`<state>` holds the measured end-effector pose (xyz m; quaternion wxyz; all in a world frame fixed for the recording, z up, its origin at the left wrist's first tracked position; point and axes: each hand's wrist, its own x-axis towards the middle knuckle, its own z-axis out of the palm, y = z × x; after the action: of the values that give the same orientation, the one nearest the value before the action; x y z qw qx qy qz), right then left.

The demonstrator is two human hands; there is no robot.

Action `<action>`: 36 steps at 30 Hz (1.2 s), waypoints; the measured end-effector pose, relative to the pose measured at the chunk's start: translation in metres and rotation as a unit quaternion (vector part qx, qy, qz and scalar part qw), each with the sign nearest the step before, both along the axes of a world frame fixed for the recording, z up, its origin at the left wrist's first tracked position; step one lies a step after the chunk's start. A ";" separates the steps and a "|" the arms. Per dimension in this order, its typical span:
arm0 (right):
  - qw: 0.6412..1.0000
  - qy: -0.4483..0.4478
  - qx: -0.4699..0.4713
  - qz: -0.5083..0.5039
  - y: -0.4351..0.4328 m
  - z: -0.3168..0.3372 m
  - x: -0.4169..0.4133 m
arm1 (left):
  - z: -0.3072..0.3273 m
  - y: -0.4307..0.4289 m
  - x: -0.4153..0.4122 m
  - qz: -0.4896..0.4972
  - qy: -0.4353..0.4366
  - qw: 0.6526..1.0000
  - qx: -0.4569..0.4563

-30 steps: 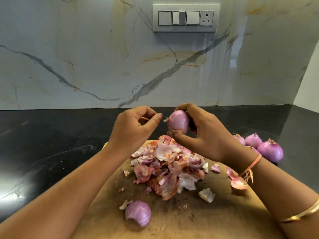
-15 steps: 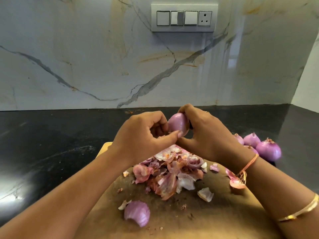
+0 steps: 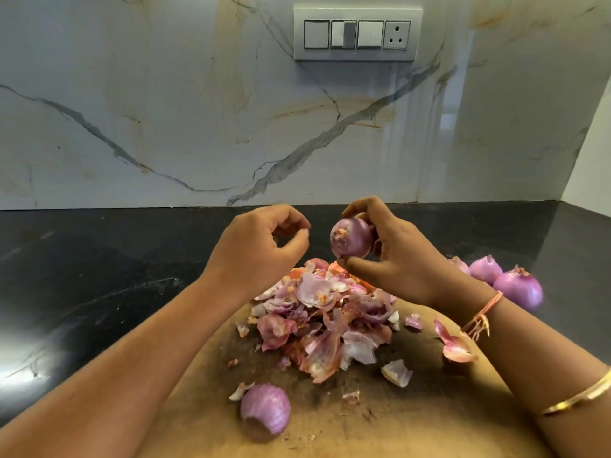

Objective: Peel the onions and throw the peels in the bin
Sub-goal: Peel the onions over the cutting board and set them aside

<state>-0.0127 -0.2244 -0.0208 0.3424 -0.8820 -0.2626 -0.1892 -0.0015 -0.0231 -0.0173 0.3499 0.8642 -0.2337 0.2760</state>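
Both forearms reach forward, with the hands raised side by side and a little apart. The left hand (image 3: 261, 249) curls its fingers in toward the thumb. The right hand (image 3: 396, 256) grips an onion (image 3: 352, 238), thumb beneath and fingers curled over the top.

Bright even light, glare on glossy wall (image 3: 463, 127), wide-angle edge bending.

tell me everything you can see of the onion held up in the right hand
The small round purple-red onion looks mostly peeled: smooth glossy skin, with a pale, ragged orange-flecked end turned toward the camera. The right hand grips it, thumb beneath and fingers over top, above the pile of loose peels. The left hand is apart from it.
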 end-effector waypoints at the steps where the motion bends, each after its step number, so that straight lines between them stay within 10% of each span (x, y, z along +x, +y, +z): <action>1: 1.000 0.004 0.001 0.004 0.000 -0.001 0.000 | 0.000 -0.001 -0.002 -0.014 -0.004 1.000 -0.013; 16: 0.981 -0.149 -0.121 -0.039 0.008 -0.004 -0.004 | -0.005 -0.015 -0.013 -0.036 -0.040 0.997 -0.060; 36: 0.992 0.067 0.069 0.081 0.003 0.002 -0.005 | 0.002 0.002 0.001 -0.168 -0.210 0.959 0.088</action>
<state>-0.0175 -0.2215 -0.0188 0.4332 -0.8431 -0.2957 -0.1192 -0.0001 -0.0214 -0.0156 0.2572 0.7626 -0.4668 0.3667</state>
